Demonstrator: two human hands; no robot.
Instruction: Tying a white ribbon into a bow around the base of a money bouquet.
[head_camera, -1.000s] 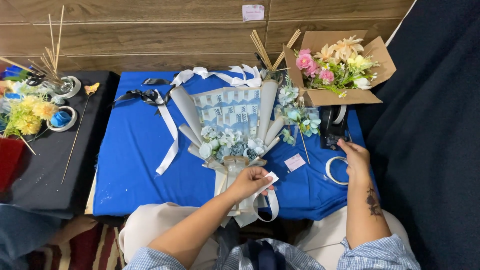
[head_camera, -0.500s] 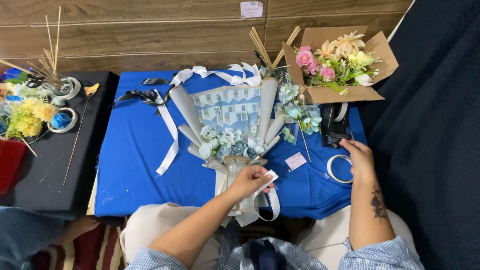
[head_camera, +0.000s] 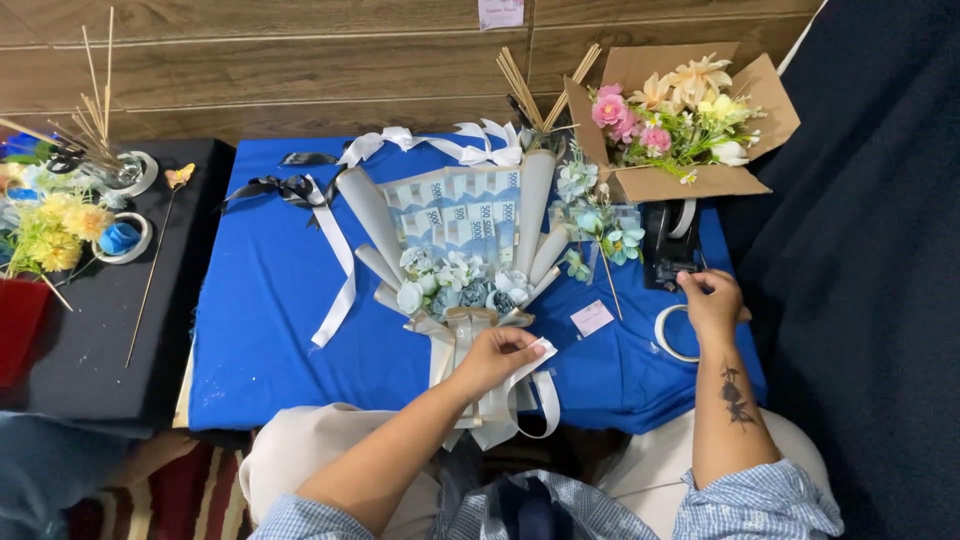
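A bouquet (head_camera: 460, 250) of folded banknotes, grey paper cones and pale blue and white roses lies on the blue cloth (head_camera: 260, 320). My left hand (head_camera: 497, 357) grips its wrapped stem, with white ribbon under the fingers. My right hand (head_camera: 710, 300) is at the front of a black tape dispenser (head_camera: 668, 250), fingertips pinched at its cutter on what looks like the tape end. A white tape ring (head_camera: 664, 336) lies just left of that wrist.
A cardboard box (head_camera: 745, 180) with pink, peach and yellow flowers stands at the back right. Loose blue flower stems (head_camera: 598, 225), white ribbon (head_camera: 440, 140) and black ribbon (head_camera: 285, 188) lie on the cloth. A black side table (head_camera: 100, 350) at left holds yellow flowers, sticks and tape rolls.
My right hand has shifted slightly up toward the tape dispenser. My left hand stays on the bouquet stem.
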